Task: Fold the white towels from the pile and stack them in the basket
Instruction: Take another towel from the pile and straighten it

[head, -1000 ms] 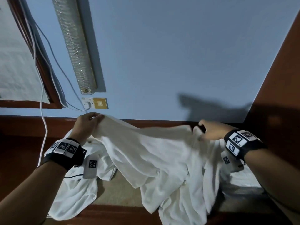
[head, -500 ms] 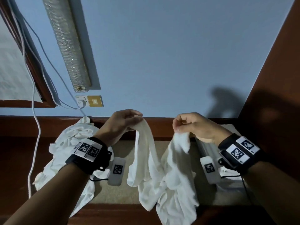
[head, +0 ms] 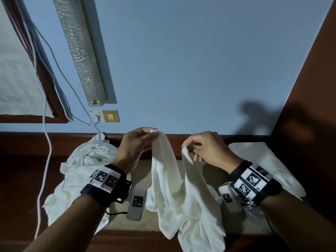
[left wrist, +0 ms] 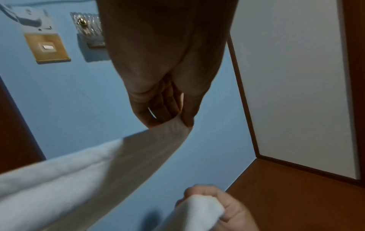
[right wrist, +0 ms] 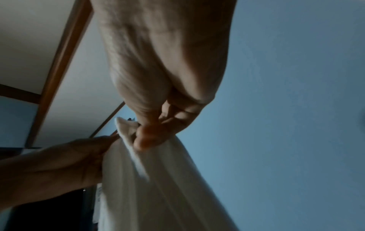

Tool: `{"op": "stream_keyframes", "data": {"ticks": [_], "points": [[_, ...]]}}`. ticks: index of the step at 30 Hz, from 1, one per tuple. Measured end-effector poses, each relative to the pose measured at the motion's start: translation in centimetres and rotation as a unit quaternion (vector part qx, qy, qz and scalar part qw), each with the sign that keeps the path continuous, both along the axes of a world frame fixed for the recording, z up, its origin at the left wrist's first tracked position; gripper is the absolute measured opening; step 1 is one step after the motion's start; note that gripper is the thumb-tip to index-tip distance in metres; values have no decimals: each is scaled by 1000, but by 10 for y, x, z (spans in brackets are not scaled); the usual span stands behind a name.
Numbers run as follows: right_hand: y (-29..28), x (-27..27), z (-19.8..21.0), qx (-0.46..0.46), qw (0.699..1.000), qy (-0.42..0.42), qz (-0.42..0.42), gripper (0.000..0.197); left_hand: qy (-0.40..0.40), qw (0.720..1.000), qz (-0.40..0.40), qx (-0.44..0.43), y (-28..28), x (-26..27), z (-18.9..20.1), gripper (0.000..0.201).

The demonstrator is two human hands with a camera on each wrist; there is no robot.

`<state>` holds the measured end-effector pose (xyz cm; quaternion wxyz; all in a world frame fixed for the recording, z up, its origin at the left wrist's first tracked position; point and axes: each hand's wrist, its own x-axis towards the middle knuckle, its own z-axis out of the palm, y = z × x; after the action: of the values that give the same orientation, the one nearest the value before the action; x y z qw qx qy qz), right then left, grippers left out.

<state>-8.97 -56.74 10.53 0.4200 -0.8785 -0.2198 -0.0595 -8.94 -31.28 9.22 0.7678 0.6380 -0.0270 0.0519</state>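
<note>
1. Both hands are up at chest height and one towel [head: 174, 190] hangs between them, so this is the opening of a fold, not the end of one.
2. The left hand [head: 135, 146] has its grip closed on a top edge: the left wrist view shows fingertips [left wrist: 158, 120] and thumb pinching the cloth.
3. The right hand [head: 205, 150] grips too, with a bunched corner caught between thumb and curled fingers, clearest in the right wrist view.
4. The two hands are near each other, so the towel droops in two long lobes, its lower end crumpled on the table [head: 147, 179] and spilling over the front edge. No clean crease is visible yet.
5. Over to the left, the pile [head: 80, 170] lies rumpled against the back of the table, just behind the left wrist. I judge there's more than one towel in it, though the count cannot be read from here.
6. On the right, a flat white folded cloth [head: 263, 160] rests on the table with some gold lettering on it. It may be a finished towel or something else; I cannot tell.
7. The basket? Not in any view, so nothing can be called stacked.
8. My read: early days. This towel needs spreading, folding and placing, then the pile needs the same treatment.
</note>
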Motion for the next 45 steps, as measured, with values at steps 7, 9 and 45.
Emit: {"op": "stream_keyframes", "data": {"ticks": [7,9,45], "points": [[36,-12,14,2,997,-74,15,13,-6,999,-31,-13,-14,-15,-5,23],[40,-7,12,8,996,-93,-12,24,-24,999,-41,0,-17,-21,-3,24],[-86,44,-120,-547,799,246,-46,36,-129,934,294,157,207,46,48,37]]}}
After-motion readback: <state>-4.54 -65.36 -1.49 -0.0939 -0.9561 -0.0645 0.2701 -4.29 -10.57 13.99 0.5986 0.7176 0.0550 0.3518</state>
